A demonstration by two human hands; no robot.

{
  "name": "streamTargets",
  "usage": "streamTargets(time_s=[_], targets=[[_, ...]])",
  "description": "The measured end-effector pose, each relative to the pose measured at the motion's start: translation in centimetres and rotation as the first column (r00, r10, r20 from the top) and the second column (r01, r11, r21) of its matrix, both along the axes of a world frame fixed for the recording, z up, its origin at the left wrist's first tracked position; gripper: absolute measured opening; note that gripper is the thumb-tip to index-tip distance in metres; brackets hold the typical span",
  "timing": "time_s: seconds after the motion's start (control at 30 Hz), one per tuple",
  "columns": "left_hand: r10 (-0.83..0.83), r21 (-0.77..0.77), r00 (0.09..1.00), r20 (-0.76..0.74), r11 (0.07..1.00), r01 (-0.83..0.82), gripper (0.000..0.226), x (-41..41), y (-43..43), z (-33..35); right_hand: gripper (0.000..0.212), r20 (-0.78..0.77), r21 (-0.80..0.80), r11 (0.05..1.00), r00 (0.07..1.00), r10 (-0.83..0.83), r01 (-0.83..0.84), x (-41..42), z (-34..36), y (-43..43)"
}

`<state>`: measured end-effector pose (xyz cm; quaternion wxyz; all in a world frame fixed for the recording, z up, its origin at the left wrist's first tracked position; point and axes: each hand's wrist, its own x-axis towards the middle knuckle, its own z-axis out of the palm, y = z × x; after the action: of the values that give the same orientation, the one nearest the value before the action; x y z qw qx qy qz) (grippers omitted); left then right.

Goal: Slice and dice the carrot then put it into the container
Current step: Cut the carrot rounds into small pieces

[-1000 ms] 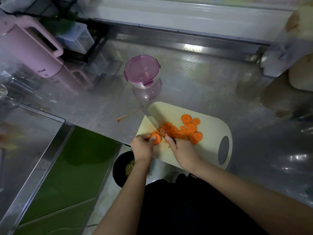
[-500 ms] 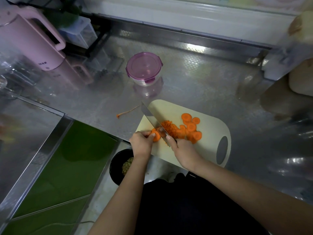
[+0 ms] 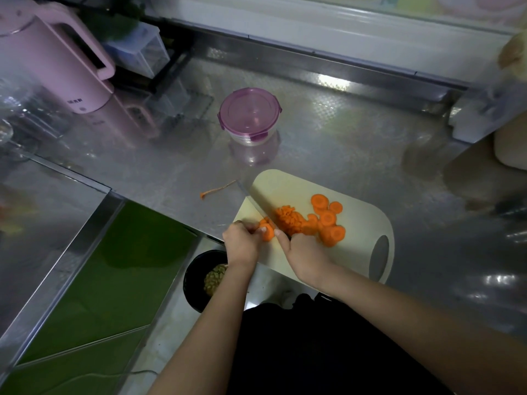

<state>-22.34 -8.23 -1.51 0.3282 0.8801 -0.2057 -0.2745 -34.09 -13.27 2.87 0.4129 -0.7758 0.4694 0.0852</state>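
Firmly, left hand (image 3: 242, 244) pinches carrot (image 3: 267, 233) (knife (image 3: 261, 208) alongside).

Cutting board (image 3: 285, 183) at the counter's (image 3: 356, 143) front edge, carrot slices (image 3: 328, 218) on it, diced pile (image 3: 288, 219) just left of them, container (image 3: 248, 114) behind the board, kettle (image 3: 57, 61) towards the back-left corner.

Both bare forearms reach forward, hands nearly touching. The left hand (image 3: 242, 246) pinches a carrot slice (image 3: 267, 234) with curled fingers; just right of it, the right hand (image 3: 304, 252) grips a knife (image 3: 261, 205).
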Motion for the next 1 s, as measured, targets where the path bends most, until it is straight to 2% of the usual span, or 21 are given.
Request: streamTargets(time_s=[0.4, 0.6, 0.7, 1.0], targets=[[0.011, 0.010, 0.999, 0.033, 1.000, -0.012, 0.018, -0.3, -0.1, 0.3, 0.057, 0.072, -0.029, 0.998, 0.996, -0.045, 0.047, 0.0, -1.5, -0.1], [0.025, -0.010, 0.999, 0.020, 1.000, -0.025, 0.016, -0.5, 0.0, 0.9, 0.071, 0.148, 0.045, 0.995, 0.985, -0.090, 0.084, 0.0, -2.5, -0.8], [0.047, -0.020, 0.999, 0.000, 0.999, -0.047, 0.017, -0.6, 0.0, 0.8, 0.068, 0.152, 0.080, 0.990, 0.980, -0.129, 0.118, -0.2, -2.2, -1.0], [0.052, -0.055, 0.999, -0.014, 0.997, -0.053, 0.011, -0.8, 0.0, 0.5, 0.063, 0.175, 0.040, 0.993, 0.978, -0.113, 0.108, -0.9, -1.4, -0.7]])
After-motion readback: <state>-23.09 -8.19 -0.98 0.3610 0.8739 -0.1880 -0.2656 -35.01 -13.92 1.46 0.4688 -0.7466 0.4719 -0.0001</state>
